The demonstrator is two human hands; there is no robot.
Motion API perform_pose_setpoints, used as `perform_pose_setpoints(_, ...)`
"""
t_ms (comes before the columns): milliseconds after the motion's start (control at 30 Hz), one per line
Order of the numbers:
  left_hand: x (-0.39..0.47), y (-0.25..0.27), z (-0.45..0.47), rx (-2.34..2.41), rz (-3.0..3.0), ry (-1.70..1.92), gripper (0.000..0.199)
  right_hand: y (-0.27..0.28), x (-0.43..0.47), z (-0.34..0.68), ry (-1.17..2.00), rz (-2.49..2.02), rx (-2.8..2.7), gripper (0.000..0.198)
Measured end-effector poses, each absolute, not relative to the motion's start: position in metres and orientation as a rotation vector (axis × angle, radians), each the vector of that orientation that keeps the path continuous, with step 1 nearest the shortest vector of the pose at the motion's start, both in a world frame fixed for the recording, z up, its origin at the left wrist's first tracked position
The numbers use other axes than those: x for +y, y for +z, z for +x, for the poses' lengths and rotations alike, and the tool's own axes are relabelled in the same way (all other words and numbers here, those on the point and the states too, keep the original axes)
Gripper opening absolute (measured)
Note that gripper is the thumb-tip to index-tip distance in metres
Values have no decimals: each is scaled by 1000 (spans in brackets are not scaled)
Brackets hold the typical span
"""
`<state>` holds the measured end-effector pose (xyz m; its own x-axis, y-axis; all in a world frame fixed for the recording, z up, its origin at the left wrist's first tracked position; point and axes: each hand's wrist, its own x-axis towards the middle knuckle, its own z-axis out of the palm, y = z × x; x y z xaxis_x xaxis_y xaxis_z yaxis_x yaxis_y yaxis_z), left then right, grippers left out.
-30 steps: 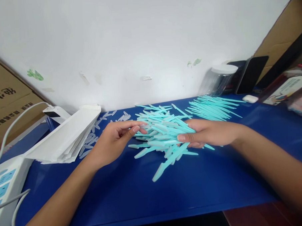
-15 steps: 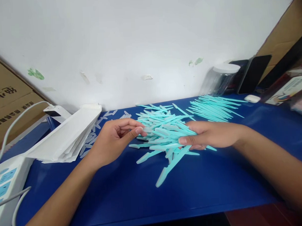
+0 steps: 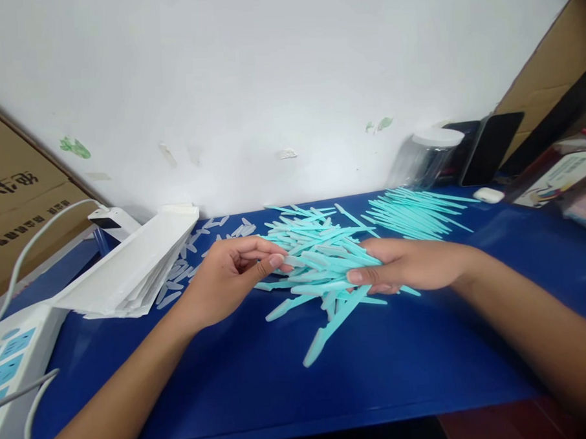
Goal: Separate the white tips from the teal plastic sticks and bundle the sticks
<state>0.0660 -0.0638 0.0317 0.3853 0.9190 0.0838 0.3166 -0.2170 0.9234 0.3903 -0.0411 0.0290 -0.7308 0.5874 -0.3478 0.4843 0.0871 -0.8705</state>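
Note:
A heap of turquoise eyebrow razors (image 3: 318, 244) with pale translucent blade covers lies on the blue table. My right hand (image 3: 396, 263) is closed around the handles of several razors at the heap's right side, thumb on top. At the left side, my left hand (image 3: 246, 267) pinches the covered tip of one razor between thumb and fingers. Its fingertips partly hide that tip. One razor (image 3: 334, 324) sticks out toward the front edge. Behind my left hand, loose translucent blade covers (image 3: 179, 271) are scattered on the table.
Another bunch of turquoise razors (image 3: 414, 213) lies at the back right, before a clear jar (image 3: 424, 159) with a white lid. White paper sleeves (image 3: 134, 265) are stacked at the left, near a power strip (image 3: 18, 367) and its cables. A dark phone (image 3: 494, 149) leans behind.
My left hand has moved slightly right and down, and its fingertips now sit on a razor's covered tip closer to the heap. My right hand keeps its grip in nearly the same place.

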Motion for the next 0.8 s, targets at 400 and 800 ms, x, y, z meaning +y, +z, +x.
perform_pose_setpoints(400,-76,23,88,1212,1862,1262,10,35,-53,381,1707,-1189,-2153,57)
perform_pose_setpoints(800,-75,25,88,1184,1690,1192,20,28,-47,377,1844,-983,-2095,56)
